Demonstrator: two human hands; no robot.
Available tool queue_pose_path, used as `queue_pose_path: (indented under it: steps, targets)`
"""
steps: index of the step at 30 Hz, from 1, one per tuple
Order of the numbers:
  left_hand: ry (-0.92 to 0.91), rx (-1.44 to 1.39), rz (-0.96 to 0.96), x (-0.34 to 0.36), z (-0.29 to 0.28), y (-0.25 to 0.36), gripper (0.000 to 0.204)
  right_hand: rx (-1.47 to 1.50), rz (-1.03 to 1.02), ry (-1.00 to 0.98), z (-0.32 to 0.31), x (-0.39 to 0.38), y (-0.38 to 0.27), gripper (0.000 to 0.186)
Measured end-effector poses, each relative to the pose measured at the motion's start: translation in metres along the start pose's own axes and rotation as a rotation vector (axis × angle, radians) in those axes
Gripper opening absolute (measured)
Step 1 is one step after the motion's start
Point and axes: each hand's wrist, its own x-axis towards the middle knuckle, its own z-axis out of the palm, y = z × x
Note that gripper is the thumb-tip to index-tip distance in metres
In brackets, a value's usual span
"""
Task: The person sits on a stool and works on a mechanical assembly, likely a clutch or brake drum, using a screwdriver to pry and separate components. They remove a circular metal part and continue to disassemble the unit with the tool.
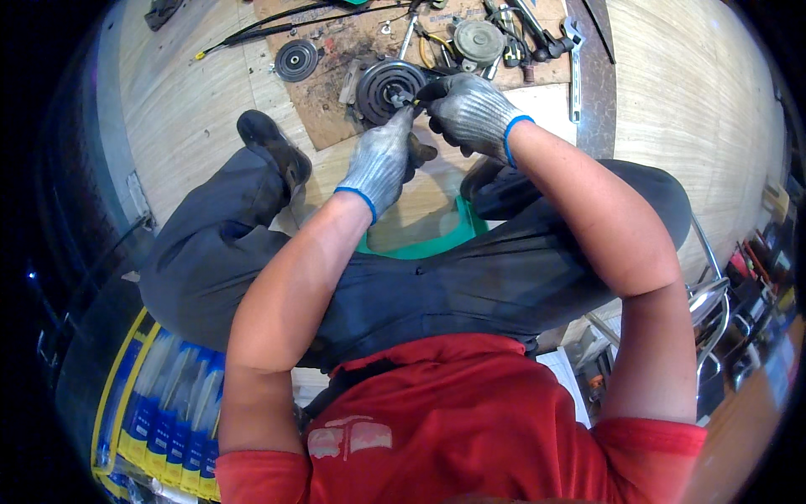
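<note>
Both my hands wear grey knit gloves with dark palms and blue cuffs. My left hand is closed, fingertips pinched against the near edge of a dark round ridged disc. My right hand comes in from the right, also closed, and its fingertips meet the left ones. Between them shows a small dark piece with a yellow spot, mostly hidden by the gloves; I cannot tell what it is. A second, smaller ridged disc lies flat to the left. Beyond my right hand sits a round grey cap-like part.
A stained cardboard sheet lies under the parts on the wood-look floor. At the right are an adjustable wrench, a hammer and several hand tools. Dark cable runs at upper left. A green plastic seat shows between my legs.
</note>
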Motion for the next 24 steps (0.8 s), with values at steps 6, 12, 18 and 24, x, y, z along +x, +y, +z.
queue_pose_path:
  steps: [6, 12, 18, 24]
  targets:
    - [-0.070, 0.292, 0.374, -0.006, 0.003, -0.004, 0.041, -0.011, -0.020, 0.018, 0.006, -0.001, 0.002, 0.020]
    - [-0.017, -0.080, -0.006, -0.009, 0.010, 0.004, 0.042, 0.050, 0.045, -0.033, -0.001, 0.000, -0.001, 0.017]
    - [0.017, -0.065, -0.034, -0.010, 0.013, 0.006, 0.042, 0.363, 0.182, -0.133, -0.008, 0.001, 0.000, 0.030]
    - [-0.030, -0.120, -0.044, -0.005, 0.008, 0.002, 0.041, -0.068, 0.039, -0.160, -0.022, 0.004, -0.008, 0.013]
